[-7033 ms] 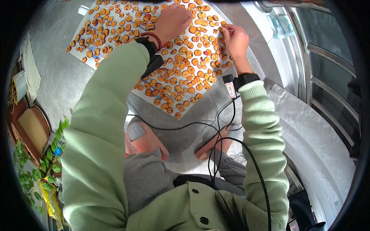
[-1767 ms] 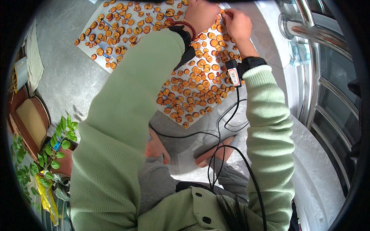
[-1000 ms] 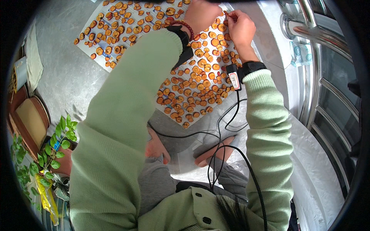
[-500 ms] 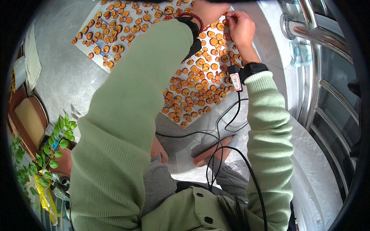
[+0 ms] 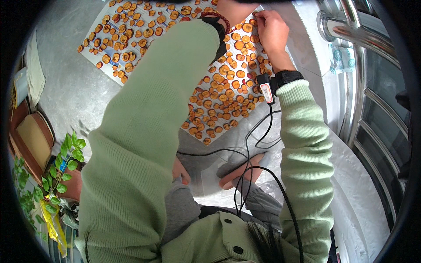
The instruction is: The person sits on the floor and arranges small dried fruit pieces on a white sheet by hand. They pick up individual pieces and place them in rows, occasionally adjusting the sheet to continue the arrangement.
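Note:
Many round fruit slices (image 5: 217, 77), with reddish-brown skin and orange flesh, lie spread over a printed paper sheet (image 5: 90, 57) on the floor. My left arm reaches across the sheet, and my left hand (image 5: 237, 11) is at the top edge of the view, its fingers cut off or hidden. Beside it, my right hand (image 5: 272, 33) is at the sheet's far right edge. Its thumb and fingers are pressed together next to a slice; what they hold, if anything, cannot be made out.
A black cable (image 5: 272, 114) runs from a small device at my right wrist down across my lap. On the right stand a metal railing (image 5: 357, 37) and a clear plastic packet (image 5: 342, 59). A leafy plant (image 5: 66, 162) and a brown chair-like object (image 5: 33, 136) stand at left.
The sheet with its slices appears slightly further left. My right hand has shifted a little up and left, fingers still together. My left arm has barely moved.

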{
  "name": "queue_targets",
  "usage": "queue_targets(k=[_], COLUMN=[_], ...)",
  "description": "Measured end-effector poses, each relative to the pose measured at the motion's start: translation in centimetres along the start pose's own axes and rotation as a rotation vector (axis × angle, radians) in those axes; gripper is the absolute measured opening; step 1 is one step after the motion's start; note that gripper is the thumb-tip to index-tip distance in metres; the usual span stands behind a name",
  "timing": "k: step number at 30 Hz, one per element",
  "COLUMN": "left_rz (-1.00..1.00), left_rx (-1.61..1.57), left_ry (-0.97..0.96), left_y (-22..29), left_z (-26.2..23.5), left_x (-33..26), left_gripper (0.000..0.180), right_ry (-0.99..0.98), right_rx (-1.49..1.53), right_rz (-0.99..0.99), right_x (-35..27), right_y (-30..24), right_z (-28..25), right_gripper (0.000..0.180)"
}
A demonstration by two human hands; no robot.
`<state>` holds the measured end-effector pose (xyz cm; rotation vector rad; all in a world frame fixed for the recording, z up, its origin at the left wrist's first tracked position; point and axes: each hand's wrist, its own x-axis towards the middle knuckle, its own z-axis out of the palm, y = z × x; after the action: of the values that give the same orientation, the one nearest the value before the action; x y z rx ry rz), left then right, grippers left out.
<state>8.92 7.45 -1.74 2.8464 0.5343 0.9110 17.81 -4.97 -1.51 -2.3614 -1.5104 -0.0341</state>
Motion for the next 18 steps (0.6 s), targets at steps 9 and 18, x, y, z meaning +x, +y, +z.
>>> queue_targets(k=[9, 18], left_rz=[0.015, -0.068], left_rx=[-0.193, -0.339], left_ry=[-0.086, -0.279], left_y=[-0.5, -0.4], left_z=[-0.3, 0.5], left_x=[-0.4, -0.2], left_gripper=[0.007, 0.004], right_ry=[-0.023, 0.051], right_rx=[-0.011, 0.237], right_rz=[0.010, 0.071], right_x=[-1.5, -3.7], right_y=[0.3, -0.4], right_z=[-1.1, -2.6], right_gripper=[0.010, 0.010])
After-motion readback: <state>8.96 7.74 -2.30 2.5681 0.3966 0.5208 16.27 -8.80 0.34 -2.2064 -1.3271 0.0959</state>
